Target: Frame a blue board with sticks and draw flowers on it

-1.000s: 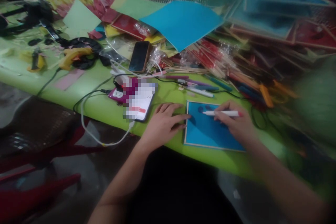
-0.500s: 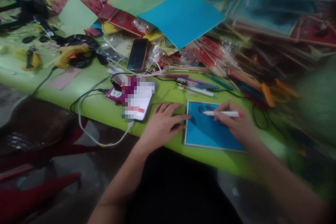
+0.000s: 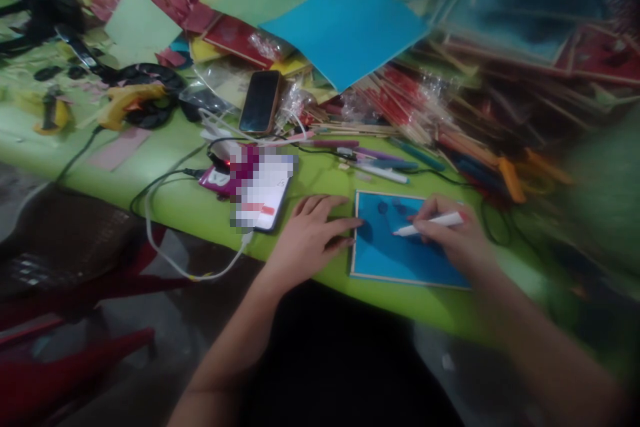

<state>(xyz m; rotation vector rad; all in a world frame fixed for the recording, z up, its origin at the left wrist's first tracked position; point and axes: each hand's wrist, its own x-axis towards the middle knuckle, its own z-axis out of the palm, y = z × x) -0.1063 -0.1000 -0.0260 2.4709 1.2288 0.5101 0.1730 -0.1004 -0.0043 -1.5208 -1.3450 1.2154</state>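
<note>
A blue panel (image 3: pixel 395 257) with a thin pale border lies flat at the table's near edge. Small dark round marks show near its top, and a line runs down from one of them. My right hand (image 3: pixel 453 230) grips a white marker (image 3: pixel 437 221) with a reddish end, its tip touching or just above the panel. At the panel's left border rests my left hand (image 3: pixel 315 233), fingers spread, the fingertips on or beside the edge. My right hand and forearm hide the panel's right side.
Left of my left hand lies a lit phone (image 3: pixel 267 190) on a charging cable. A dark phone (image 3: pixel 259 101) sits behind it. Several markers (image 3: pixel 383 171) lie beyond the panel. Farther back are blue card (image 3: pixel 350 30), thin sticks and a yellow glue gun (image 3: pixel 133 100).
The marker tip has moved down and slightly right from the round mark, leaving a line. The marker is tilted more now. My left hand stays in place.
</note>
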